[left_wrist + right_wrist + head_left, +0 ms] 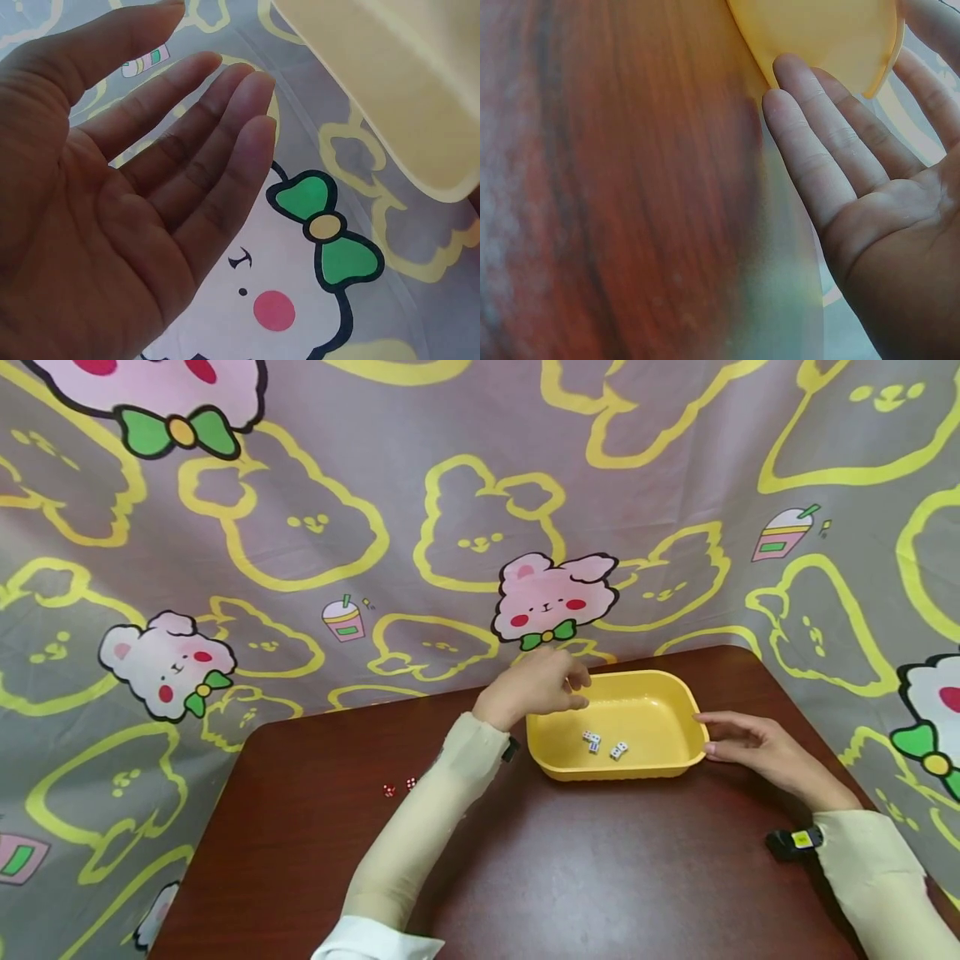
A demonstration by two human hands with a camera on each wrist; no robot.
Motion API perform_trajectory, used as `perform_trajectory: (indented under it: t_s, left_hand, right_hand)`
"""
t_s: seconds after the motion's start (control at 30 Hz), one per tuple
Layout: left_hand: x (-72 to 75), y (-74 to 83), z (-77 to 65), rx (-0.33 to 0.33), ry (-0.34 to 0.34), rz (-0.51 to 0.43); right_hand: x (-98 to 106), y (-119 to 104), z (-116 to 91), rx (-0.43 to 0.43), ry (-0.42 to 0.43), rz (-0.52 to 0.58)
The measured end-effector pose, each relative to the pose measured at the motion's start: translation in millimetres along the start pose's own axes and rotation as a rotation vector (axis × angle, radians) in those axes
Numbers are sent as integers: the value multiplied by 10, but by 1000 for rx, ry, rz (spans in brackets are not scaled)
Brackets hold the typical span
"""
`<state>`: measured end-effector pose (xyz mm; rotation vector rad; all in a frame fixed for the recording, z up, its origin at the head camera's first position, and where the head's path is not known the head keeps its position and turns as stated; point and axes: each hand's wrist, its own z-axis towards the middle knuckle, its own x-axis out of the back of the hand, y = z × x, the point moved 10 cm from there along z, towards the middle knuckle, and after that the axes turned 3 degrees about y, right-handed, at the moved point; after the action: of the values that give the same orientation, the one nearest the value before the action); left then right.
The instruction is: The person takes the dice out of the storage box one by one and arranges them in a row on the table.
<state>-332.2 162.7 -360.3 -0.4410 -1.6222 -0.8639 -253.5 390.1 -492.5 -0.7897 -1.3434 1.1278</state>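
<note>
"At the bottom of the head view, what is shown nearest?"

"Two pale sleeves are seen, stretched forward over a dark reddish-brown table. A white cuff is shown at the lower end of the left one, and a black wrist device is worn on the right wrist."

"And beside the left sleeve?"

"Two red dice are laid on the table, to the left of that forearm; one of them is seen just beside the sleeve."

"How is the right hand placed?"

"It is rested against the right end of a yellow tray. Its fingers are kept straight, as is shown in the right wrist view too."

"Where is the tray set, and what is contained in it?"

"It is set toward the far edge of the table, between the two hands. White dice are gathered on its floor in two small groups."

"And the left hand?"

"It is held at the tray's far left corner, the fingers loosely extended and the thumb set apart from them. Whether the rim is touched cannot be told."

"What is seen beyond?"

"Behind the table, a grey curtain is seen, printed with yellow outlines and rabbit heads with green bows."
</note>
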Motion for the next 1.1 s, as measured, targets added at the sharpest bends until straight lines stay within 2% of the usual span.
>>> perform_trajectory:
  t_s: [0.2,0.5,0.73,0.9,1.1]
  left_hand:
    - [-59,19,124,18,-36,44]
    - [-286,-59,263,105,-171,31]
    - [-402,-101,326,135,-207,56]
    - [-481,-92,353,163,-235,46]
    - [-571,-106,391,217,-278,-16]
  right_hand:
    - [-12,-21,1,13,-13,16]
    - [-20,-99,-15,48,-18,21]
    - [-33,-71,16,33,-10,21]
    - [-31,-67,2,40,-22,35]
    - [-7,-39,-10,21,-13,31]
